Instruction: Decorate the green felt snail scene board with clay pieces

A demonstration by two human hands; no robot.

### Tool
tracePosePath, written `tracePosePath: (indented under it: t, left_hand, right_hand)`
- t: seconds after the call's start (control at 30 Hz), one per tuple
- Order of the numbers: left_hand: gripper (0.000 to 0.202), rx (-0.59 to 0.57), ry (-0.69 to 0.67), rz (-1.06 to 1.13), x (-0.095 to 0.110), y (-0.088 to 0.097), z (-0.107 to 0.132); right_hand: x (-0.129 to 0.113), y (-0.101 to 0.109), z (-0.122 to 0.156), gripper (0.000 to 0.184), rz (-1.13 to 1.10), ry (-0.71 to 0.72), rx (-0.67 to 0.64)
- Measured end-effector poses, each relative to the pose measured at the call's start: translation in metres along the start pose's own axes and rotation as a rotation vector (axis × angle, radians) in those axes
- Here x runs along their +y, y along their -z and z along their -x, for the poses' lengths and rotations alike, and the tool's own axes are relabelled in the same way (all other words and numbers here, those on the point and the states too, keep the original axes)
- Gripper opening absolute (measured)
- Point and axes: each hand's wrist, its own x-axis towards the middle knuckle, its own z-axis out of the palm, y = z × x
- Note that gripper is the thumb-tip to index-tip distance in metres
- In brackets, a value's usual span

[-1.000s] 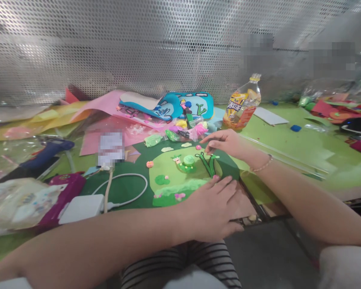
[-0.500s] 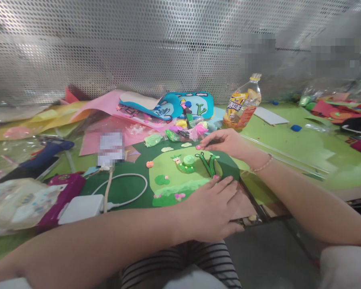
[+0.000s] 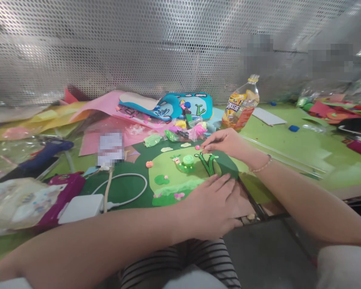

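Note:
A light-green picture made of clay and paper lies on a dark-green sheet. On it sit a green clay snail, green plant stems with dark outlines, and a lily pad. My left hand rests flat over the lower right of the picture, fingers stretched and slightly spread. At the upper right edge, my right hand has its thumb and fingers drawn together above the stem tips. Just left of these fingertips is a small pink clay ball. Whatever the fingers pinch is too small to make out.
Behind the picture lie bagged clay pieces and blue craft pictures. A drink bottle stands at the back right. On the left are a white charger with cable, a magenta case and a blue glue gun.
My left hand shifts slightly, covering a pink piece seen at the stem base before. The right fingertips sit a little lower, nearer the stem tips and slightly apart from the pink ball.

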Motion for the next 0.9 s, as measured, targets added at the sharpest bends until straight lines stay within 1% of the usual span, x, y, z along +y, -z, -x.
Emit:
tracePosePath:
  t: [0.1,0.17,0.23,0.3,0.37,0.43,0.6,0.7,0.8,0.9]
  left_hand:
    - [0.064,0.032,0.068,-0.001,-0.001,-0.004,0.0]
    - [0.062,0.05,0.129,-0.002,-0.002,-0.005,-0.001]
    - [0.061,0.074,0.175,-0.02,-0.003,-0.006,-0.001]
    - [0.06,0.093,0.199,-0.05,-0.004,-0.005,-0.001]
    - [0.06,0.103,0.214,-0.075,-0.005,-0.005,0.0]
    - [0.059,0.098,0.225,-0.09,-0.006,-0.004,0.0]
    - [0.061,0.087,0.243,-0.077,-0.007,-0.003,-0.001]
    - [0.062,0.086,0.24,-0.071,-0.008,-0.002,-0.001]
    - [0.061,0.094,0.246,-0.068,-0.009,-0.001,-0.002]
    - [0.061,0.118,0.264,-0.084,-0.011,-0.001,-0.002]
  right_hand:
    - [0.0,0.001,0.001,0.012,0.035,-0.012,-0.029]
    - [0.001,0.002,0.001,0.012,0.072,-0.011,-0.082]
    - [0.002,0.003,0.001,0.016,0.075,0.002,-0.137]
    - [0.004,0.004,0.001,0.022,0.03,0.013,-0.179]
    - [0.004,0.004,0.001,0.025,-0.021,0.016,-0.202]
    - [0.004,0.004,0.001,0.025,-0.033,0.024,-0.197]
    - [0.004,0.004,0.001,0.016,0.034,0.097,-0.142]
    - [0.004,0.003,0.002,0.017,0.034,0.116,-0.142]
    - [0.004,0.003,0.003,0.019,0.01,0.085,-0.17]
    - [0.005,0.003,0.004,0.018,0.04,0.069,-0.252]
